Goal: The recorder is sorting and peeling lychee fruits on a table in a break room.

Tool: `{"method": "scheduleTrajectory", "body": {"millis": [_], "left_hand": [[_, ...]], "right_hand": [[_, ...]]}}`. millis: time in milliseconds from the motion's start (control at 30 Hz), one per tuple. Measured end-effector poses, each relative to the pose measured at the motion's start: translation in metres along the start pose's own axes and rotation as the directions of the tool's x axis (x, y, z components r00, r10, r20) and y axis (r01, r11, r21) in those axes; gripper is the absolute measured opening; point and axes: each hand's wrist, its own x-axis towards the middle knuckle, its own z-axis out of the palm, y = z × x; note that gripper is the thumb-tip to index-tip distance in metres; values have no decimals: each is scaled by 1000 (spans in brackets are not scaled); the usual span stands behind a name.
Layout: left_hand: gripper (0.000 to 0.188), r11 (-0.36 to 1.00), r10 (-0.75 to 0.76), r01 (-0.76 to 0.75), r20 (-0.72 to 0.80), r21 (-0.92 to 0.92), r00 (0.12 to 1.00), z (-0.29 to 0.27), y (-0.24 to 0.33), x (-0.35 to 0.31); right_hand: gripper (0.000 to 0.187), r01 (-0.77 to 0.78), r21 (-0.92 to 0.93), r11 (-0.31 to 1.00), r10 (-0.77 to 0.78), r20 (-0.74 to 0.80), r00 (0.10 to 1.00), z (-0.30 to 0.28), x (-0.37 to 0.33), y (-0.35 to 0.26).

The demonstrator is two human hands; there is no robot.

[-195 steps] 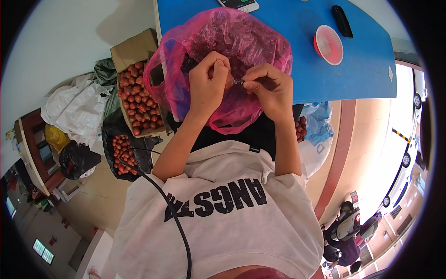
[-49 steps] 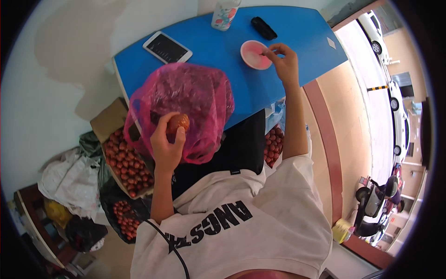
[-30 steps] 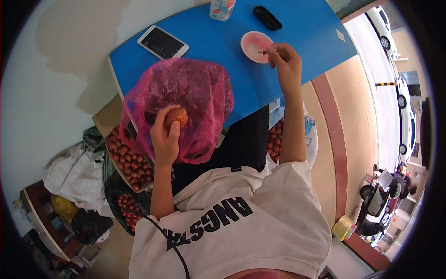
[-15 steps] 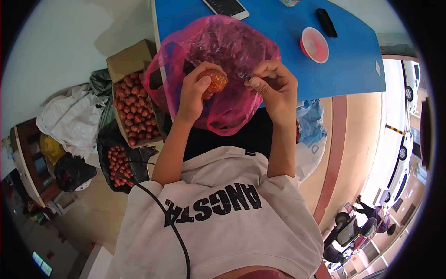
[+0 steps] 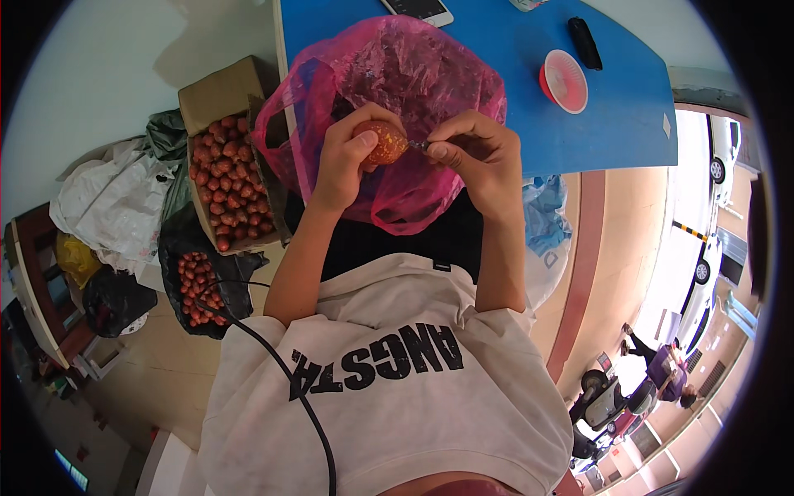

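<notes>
My left hand point(image 5: 351, 157) is closed round a reddish-orange, rounded piece point(image 5: 384, 143) with yellowish flecks; I cannot tell its kind. Facing it, my right hand point(image 5: 480, 153) pinches a small, dark, shiny metal-looking thing point(image 5: 419, 145) between thumb and fingertips. The tip of this small thing comes up to the right side of the rounded piece, and whether it goes in is too small to see. Beneath both hands spreads a crumpled pink plastic bag point(image 5: 397, 62), hanging partly over the table edge towards my lap.
A blue table point(image 5: 529, 140) holds a red and white bowl point(image 5: 564, 83), a black case point(image 5: 584, 43) and a phone point(image 5: 418, 8). At left stand a cardboard box point(image 5: 219, 78) of reddish round pieces and a black bag point(image 5: 172, 240) with smaller ones. A black cable point(image 5: 281, 355) crosses my shirt.
My right hand has moved slightly left, bringing the small metal-looking thing from a gap away up to the rounded piece. My left hand keeps its hold. The whole view has shifted a little.
</notes>
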Motion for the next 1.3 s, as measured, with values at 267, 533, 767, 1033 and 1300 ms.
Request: {"method": "scheduleTrajectory", "body": {"millis": [267,533,767,1033,1300], "left_hand": [[34,997,-42,30,-199,-67,979,-31,-38,-8],[33,892,-36,46,-31,450,999,-22,-29,-2],[37,842,105,-103,28,530,994,-68,-24,-21],[40,881,84,-35,-84,472,993,-169,-6,-56],[39,857,101,-16,-137,515,985,-292,25,-81]], "right_hand": [[13,170,-174,970,-163,53,985,0,3,18],[12,324,-29,946,-325,-45,945,3,-15,32],[15,325,-77,943,-331,-103,938,59,-19,52],[15,388,-29,921,-389,-100,916,165,5,91],[14,395,64,916,-384,-143,912,292,37,140]]}}
